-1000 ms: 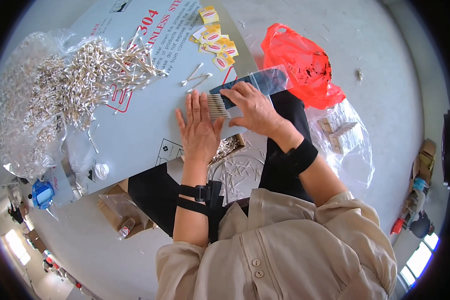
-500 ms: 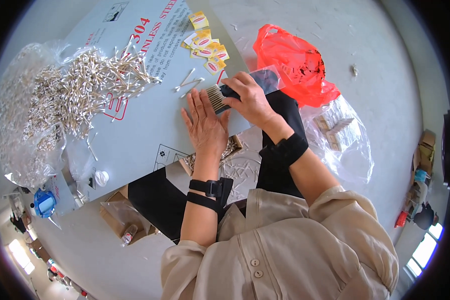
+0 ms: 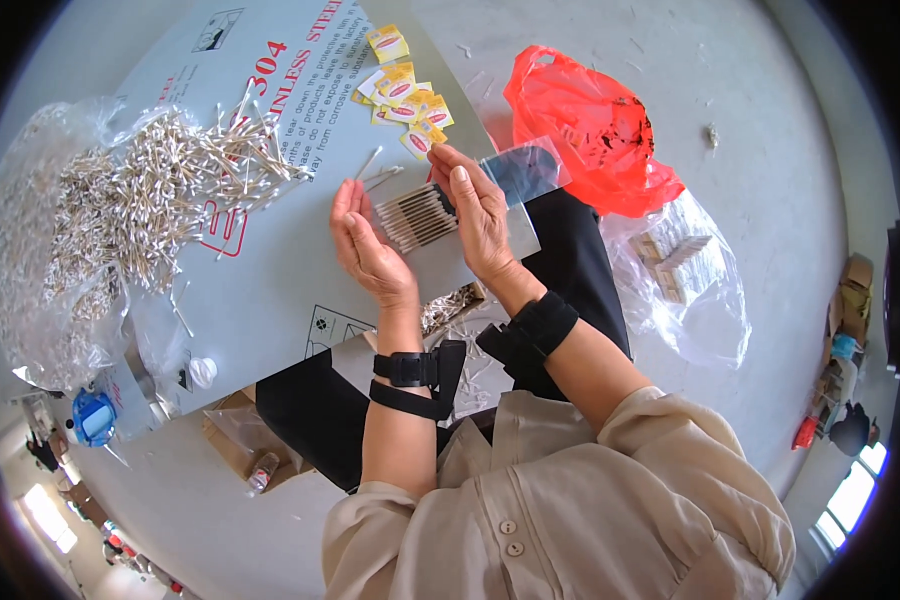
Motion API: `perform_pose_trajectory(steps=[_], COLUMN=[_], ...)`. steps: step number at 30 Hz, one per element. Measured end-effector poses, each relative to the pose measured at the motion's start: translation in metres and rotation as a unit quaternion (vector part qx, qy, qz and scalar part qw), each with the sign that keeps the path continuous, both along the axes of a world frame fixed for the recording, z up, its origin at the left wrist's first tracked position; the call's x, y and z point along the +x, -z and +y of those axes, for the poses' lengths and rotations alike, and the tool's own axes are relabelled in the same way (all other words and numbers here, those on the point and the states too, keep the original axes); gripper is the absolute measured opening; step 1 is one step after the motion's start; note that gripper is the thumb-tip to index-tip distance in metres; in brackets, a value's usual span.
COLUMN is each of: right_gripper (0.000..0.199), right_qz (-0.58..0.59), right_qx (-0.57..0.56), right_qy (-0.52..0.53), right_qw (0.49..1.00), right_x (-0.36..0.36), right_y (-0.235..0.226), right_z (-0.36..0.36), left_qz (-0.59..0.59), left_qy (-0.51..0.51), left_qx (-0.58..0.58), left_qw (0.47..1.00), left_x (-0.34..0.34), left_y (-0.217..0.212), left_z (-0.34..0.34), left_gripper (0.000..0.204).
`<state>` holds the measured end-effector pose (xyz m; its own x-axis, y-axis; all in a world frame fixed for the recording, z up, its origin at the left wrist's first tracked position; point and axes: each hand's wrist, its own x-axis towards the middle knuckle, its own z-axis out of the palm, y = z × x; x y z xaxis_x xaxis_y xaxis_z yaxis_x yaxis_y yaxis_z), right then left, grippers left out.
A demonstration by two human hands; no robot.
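In the head view, a person sits on a pale grey floor with a large grey printed board (image 3: 270,250) resting across the lap as a work surface. The left hand (image 3: 365,245) is held edge-on with its fingers straight and together, pressed against the left ends of a neat row of cotton swabs (image 3: 417,217); it is flat and open, not wrapped around anything. The right hand (image 3: 480,215) lies over the right part of that row, fingers curled down onto the swabs and pinching the mouth of a small clear plastic sleeve (image 3: 525,170), which sticks out to the right past the board's edge. The swab row sits between the two hands, near the board's right edge, with the right ends of the swabs hidden under the right hand. Just beyond the hands, two or three loose swabs (image 3: 375,172) lie on the board, and farther still a scatter of small yellow labels (image 3: 407,92). Far to the left, a big heap of loose swabs (image 3: 140,190) spills from a clear bag (image 3: 20,280) onto the board. To the right, on the floor, lies a red plastic bag (image 3: 590,125), and nearer the person a clear bag with packed bundles (image 3: 685,265). Both wrists carry black straps.
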<state>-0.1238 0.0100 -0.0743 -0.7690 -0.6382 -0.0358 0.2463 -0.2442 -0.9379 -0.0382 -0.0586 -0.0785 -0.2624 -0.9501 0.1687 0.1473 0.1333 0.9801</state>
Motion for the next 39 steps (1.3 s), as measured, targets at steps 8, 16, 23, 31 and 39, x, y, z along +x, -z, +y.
perform_pose_trajectory(steps=[8,16,23,31,39], right_gripper=[0.043,0.041,0.019,0.011,0.007], right_qz=[0.004,-0.005,0.122,0.376,0.361], right_qx=[-0.013,-0.019,0.068,0.220,0.249], right_qy=[0.012,0.019,0.084,-0.042,-0.001], right_qw=[1.000,1.000,0.987,0.899,0.899], right_x=[-0.013,-0.021,-0.055,-0.030,-0.045], right_y=[0.003,0.001,-0.011,-0.024,-0.018], right_z=[0.004,0.011,0.058,0.089,0.072], left_qz=[0.111,0.126,-0.339,-0.557,-0.565], left_qy=[0.014,0.021,0.135,0.221,0.219], left_qx=[0.084,0.091,-0.265,-0.348,-0.370], left_qw=[0.990,0.988,0.893,0.721,0.705], left_x=[-0.021,-0.018,0.016,0.015,0.013], left_y=[0.004,0.000,-0.025,-0.019,-0.017], left_z=[0.012,0.007,0.015,0.033,0.034], left_gripper=[0.050,0.047,0.057,0.079,0.078])
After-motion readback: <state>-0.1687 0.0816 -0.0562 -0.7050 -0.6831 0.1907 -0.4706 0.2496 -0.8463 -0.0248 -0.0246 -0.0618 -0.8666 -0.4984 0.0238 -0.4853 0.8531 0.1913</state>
